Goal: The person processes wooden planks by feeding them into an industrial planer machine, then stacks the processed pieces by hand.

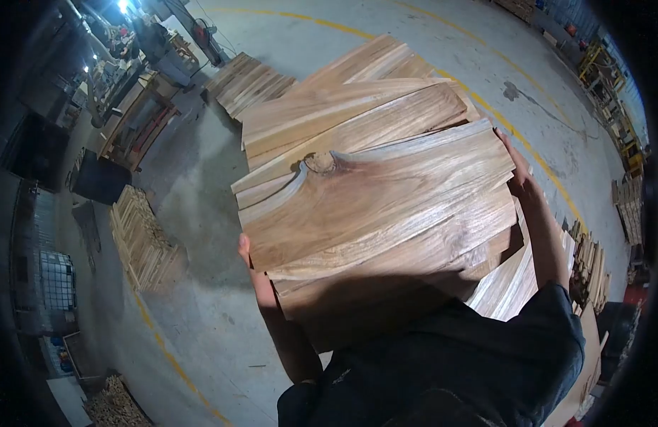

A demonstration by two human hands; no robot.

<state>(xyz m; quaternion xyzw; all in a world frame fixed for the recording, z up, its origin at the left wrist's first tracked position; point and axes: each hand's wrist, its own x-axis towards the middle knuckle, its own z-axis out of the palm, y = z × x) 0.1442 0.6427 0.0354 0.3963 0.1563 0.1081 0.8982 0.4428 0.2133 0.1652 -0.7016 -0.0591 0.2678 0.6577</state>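
A wide wooden board with a live edge and a dark knot lies across the front of me, over several other planks. My left hand grips its left end, the thumb showing at the edge and the other fingers hidden beneath. At the opposite end my right hand is wrapped round the right edge, its fingers partly out of sight. Below the knotted board, more boards overlap in a loose pile towards my body, darkened by shadow. Beyond it, lighter planks lie fanned out on the pile.
Stacks of planks stand on the floor at the left and farther back. A person is at a machine at upper left. Timber racks line the right side. Yellow lines mark the concrete floor.
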